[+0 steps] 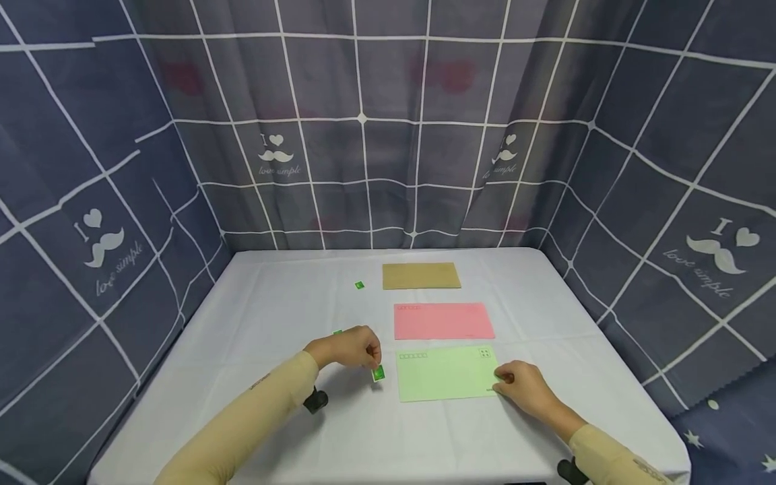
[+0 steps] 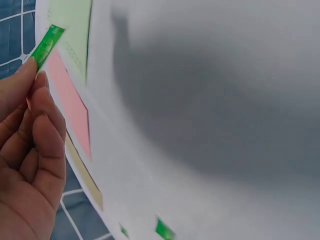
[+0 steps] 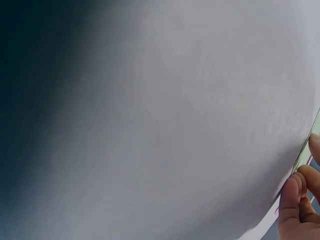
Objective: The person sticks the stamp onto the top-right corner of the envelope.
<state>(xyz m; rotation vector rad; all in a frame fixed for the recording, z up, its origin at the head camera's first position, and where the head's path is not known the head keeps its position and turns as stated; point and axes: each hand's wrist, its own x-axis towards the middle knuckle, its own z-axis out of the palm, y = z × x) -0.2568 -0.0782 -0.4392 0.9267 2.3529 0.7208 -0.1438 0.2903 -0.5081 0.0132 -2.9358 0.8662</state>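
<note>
My left hand (image 1: 354, 347) pinches a small green postage stamp (image 1: 378, 373) between thumb and fingertips, just left of the light green envelope (image 1: 445, 384). In the left wrist view the stamp (image 2: 49, 44) sticks up from the fingertips, its printed face showing. On the envelope's right edge, my right hand (image 1: 526, 387) holds on with curled fingers and thumb. The right wrist view catches only those fingers (image 3: 292, 192) and a thin strip of the envelope. Another green stamp (image 1: 337, 331) peeks out from behind the left hand, mostly hidden in the head view.
Beyond the green envelope lie a pink envelope (image 1: 444, 321) and then a brown one (image 1: 421, 276). A further green stamp (image 1: 360, 285) is left of the brown envelope. White cloth covers the table (image 1: 273, 289), with dark checked curtains (image 1: 388, 155) around it.
</note>
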